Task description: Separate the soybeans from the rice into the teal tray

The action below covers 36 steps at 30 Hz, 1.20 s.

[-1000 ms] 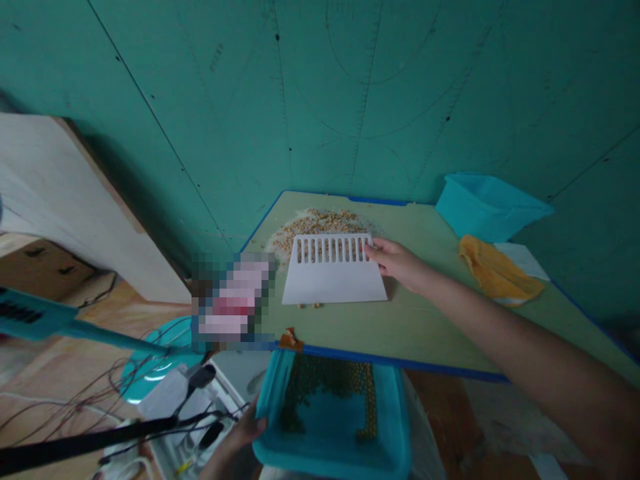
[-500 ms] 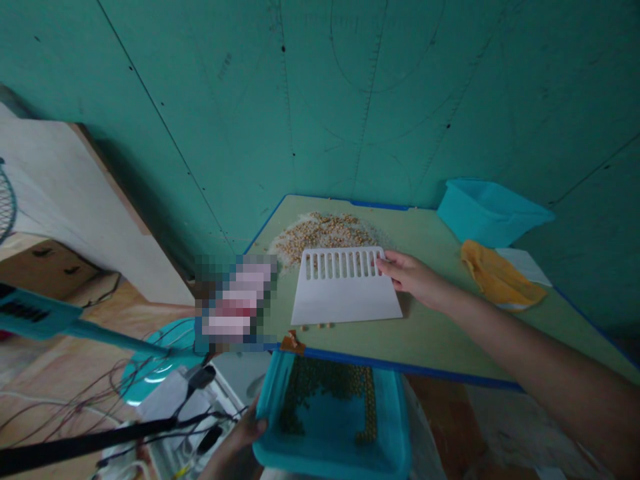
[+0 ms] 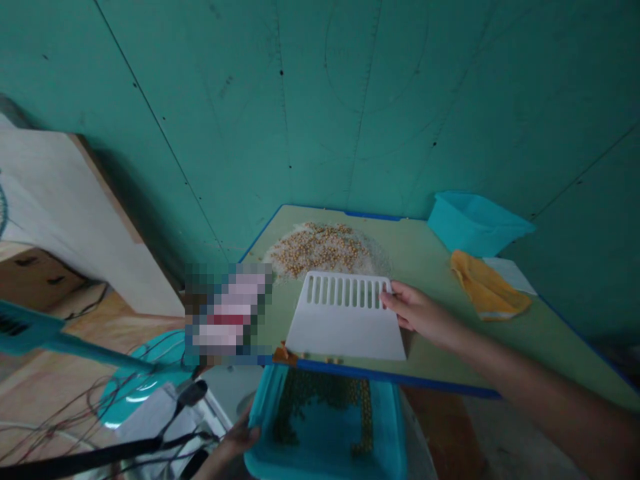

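Note:
My right hand (image 3: 417, 312) grips the right top corner of a white slotted scraper (image 3: 345, 317), which stands on the green table (image 3: 450, 353) with its lower edge at the table's front edge. A few yellow beans (image 3: 334, 360) lie at that edge. Farther back, a pile of beans and rice (image 3: 323, 247) is spread on the table. My left hand (image 3: 239, 437) holds the left rim of a teal tub (image 3: 327, 427) just below the table edge; beans lie inside it.
A second teal tub (image 3: 475, 223) and a yellow cloth (image 3: 487, 287) sit at the table's back right. A teal wall rises behind. At lower left there are a fan base (image 3: 135, 383), cables and a dark rod (image 3: 75, 460).
The scraper has been pulled toward me from near the bean pile to the table's front edge, pushing a few beans along. The left hand stays on the tub.

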Each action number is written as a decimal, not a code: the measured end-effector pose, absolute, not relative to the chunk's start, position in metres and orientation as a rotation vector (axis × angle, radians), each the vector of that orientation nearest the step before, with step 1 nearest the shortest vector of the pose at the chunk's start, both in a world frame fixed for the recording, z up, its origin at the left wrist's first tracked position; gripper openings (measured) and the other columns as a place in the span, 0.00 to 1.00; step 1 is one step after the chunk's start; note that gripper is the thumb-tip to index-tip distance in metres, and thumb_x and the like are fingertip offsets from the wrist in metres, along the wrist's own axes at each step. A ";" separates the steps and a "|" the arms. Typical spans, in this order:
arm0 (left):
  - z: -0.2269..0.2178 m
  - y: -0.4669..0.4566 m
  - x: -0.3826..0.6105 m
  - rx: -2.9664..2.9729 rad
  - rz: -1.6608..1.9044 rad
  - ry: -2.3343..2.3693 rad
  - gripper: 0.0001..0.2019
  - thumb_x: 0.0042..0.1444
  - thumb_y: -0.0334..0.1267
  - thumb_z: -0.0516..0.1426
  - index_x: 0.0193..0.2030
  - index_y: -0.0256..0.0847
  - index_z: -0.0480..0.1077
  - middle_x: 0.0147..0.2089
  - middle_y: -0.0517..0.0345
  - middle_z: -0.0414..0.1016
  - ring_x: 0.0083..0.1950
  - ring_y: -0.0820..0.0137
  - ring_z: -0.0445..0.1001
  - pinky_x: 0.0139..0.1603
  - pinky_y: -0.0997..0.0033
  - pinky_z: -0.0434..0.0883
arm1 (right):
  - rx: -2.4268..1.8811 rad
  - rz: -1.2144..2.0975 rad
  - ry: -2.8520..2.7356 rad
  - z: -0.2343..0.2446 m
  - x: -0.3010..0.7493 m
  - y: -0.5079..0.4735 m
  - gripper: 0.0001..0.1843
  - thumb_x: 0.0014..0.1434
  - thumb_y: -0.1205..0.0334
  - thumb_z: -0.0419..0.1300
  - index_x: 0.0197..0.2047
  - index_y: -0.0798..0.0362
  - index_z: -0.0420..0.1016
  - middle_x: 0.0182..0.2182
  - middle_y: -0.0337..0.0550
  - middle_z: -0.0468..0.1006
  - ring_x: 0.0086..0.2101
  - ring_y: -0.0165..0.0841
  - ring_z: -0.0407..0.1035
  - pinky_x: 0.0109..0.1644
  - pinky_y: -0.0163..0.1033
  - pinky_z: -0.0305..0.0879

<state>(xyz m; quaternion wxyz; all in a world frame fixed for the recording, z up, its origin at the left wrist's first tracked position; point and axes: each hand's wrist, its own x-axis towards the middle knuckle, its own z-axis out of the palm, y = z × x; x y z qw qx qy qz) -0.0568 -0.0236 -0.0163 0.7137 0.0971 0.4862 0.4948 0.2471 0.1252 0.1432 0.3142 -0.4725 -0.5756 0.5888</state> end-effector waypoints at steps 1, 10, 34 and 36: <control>-0.018 -0.025 -0.058 0.201 1.103 1.078 0.18 0.18 0.42 0.70 0.24 0.48 0.78 0.33 0.60 0.83 0.59 0.46 0.61 0.60 0.53 0.57 | -1.244 1.545 -1.523 0.142 0.248 0.121 0.19 0.47 0.44 0.59 0.30 0.52 0.63 0.20 0.30 0.62 0.15 0.19 0.48 0.16 0.28 0.41; 0.021 -0.041 -0.045 0.188 1.068 0.856 0.28 0.42 0.39 0.62 0.54 0.47 0.67 0.46 0.56 0.79 0.56 0.49 0.65 0.58 0.53 0.60 | -1.184 1.423 -1.589 0.139 0.253 0.103 0.11 0.56 0.54 0.54 0.36 0.52 0.65 0.25 0.35 0.68 0.23 0.24 0.62 0.24 0.29 0.57; -0.042 -0.025 -0.067 0.489 1.037 1.216 0.19 0.16 0.50 0.68 0.22 0.50 0.74 0.35 0.57 0.82 0.65 0.45 0.46 0.63 0.48 0.47 | -1.198 1.444 -1.666 0.143 0.270 0.089 0.18 0.55 0.51 0.54 0.45 0.52 0.67 0.41 0.48 0.77 0.40 0.38 0.71 0.45 0.44 0.65; -0.052 -0.022 -0.061 0.476 1.066 1.194 0.20 0.12 0.52 0.68 0.17 0.50 0.71 0.34 0.55 0.82 0.65 0.46 0.44 0.63 0.48 0.44 | -1.202 1.429 -1.672 0.145 0.270 0.086 0.18 0.55 0.52 0.54 0.46 0.52 0.66 0.42 0.47 0.76 0.41 0.37 0.71 0.46 0.44 0.65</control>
